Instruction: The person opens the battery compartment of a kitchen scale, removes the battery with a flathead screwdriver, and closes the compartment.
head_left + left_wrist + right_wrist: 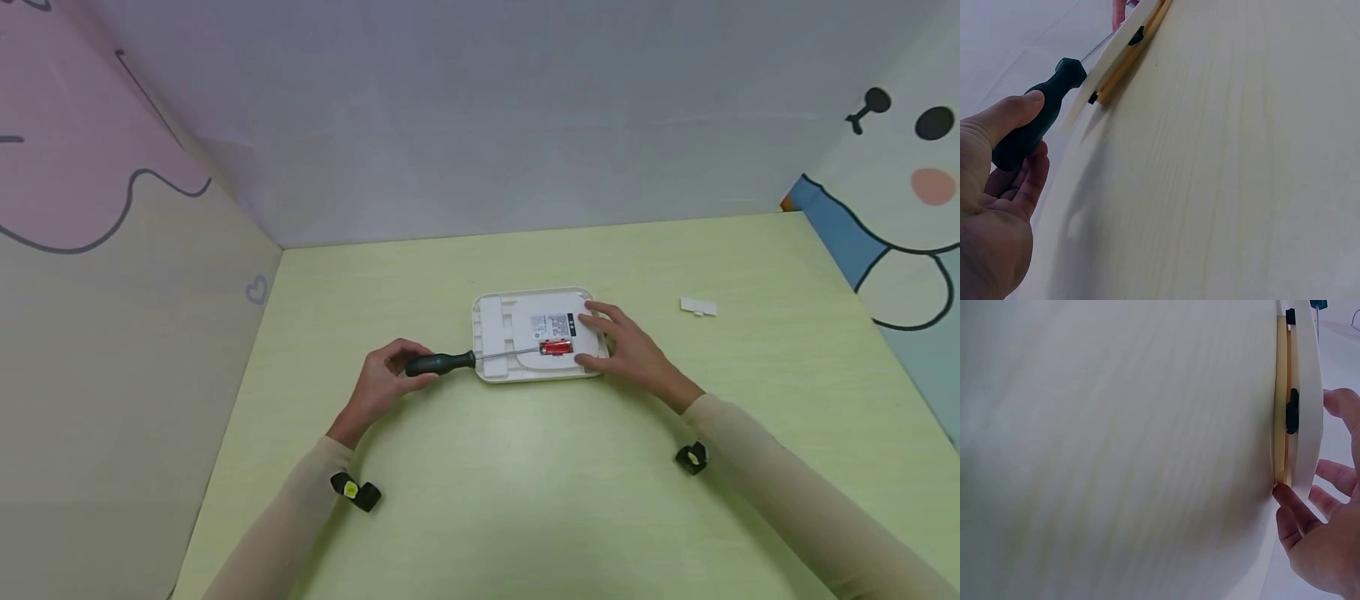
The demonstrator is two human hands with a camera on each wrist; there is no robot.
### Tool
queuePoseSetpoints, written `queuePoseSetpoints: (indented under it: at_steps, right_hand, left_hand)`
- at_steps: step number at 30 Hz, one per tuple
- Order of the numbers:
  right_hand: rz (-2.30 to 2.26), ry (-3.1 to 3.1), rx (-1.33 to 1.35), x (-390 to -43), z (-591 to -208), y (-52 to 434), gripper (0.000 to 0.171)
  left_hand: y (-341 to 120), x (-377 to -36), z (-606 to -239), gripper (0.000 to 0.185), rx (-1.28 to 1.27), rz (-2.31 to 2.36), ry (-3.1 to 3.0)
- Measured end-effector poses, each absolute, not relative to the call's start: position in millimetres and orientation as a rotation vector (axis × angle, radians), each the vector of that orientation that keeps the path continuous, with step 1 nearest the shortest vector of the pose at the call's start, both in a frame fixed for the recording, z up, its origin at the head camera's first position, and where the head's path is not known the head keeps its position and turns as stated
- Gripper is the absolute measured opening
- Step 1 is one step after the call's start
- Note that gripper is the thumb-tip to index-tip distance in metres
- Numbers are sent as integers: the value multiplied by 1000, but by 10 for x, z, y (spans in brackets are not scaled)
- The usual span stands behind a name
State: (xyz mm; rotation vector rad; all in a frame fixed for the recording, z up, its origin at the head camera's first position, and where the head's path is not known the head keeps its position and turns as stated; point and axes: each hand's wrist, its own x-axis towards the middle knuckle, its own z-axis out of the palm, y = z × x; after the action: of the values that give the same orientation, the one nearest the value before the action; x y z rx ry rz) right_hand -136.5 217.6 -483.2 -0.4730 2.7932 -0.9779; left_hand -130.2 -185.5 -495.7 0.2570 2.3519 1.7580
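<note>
Pinching the screwdriver [453, 362] handle just left of the panel [522, 327], left hand [382, 377] aimed it rightward at the red battery [557, 347] on the panel's near side, likely for reach, while right hand's [628, 346] spread fingers gripped the right edge, likely steadying it.

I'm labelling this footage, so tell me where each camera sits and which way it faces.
Head: worn on the head, facing forward and down at the table, white device and screwdriver; left hand, right hand and both sleeves show.
Left wrist: worn there, facing across the table at the device's edge; shows the left hand and a bit of the right.
Right wrist: worn there, facing across the table at the device's edge; shows the right hand.
Shared: both wrist views show the device edge-on and the screwdriver.
</note>
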Motion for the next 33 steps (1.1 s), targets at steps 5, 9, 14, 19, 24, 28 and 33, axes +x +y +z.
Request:
queuePoseSetpoints:
  at_steps: [5,9,14,19,24,28,33]
  right_hand:
    - [-971,2806,-478,-1369,-4836,2178,72]
    - [-968,2804,-471,-1370,-4840,2188,72]
    - [-961,2794,-466,-1371,-4825,2195,72]
    - [-950,2792,-461,-1368,-4818,2198,73]
    - [-948,2792,-458,-1364,-4820,2195,73]
    - [-955,2790,-459,-1360,-4808,2182,73]
    - [-957,2783,-453,-1352,-4796,2167,73]
  left_hand:
    - [-1913,-1302,-4924,36,240,1778,2371]
    - [-1983,-1350,-4855,38,195,1815,2417]
    - [-2041,-1450,-4762,39,151,1837,2516]
    - [-2051,-1587,-4719,39,74,1861,2587]
    - [-2061,-1739,-4728,38,-30,1800,2698]
    - [-2079,-1849,-4751,35,-134,1750,2777]
    - [-2092,-1951,-4780,35,-239,1699,2815]
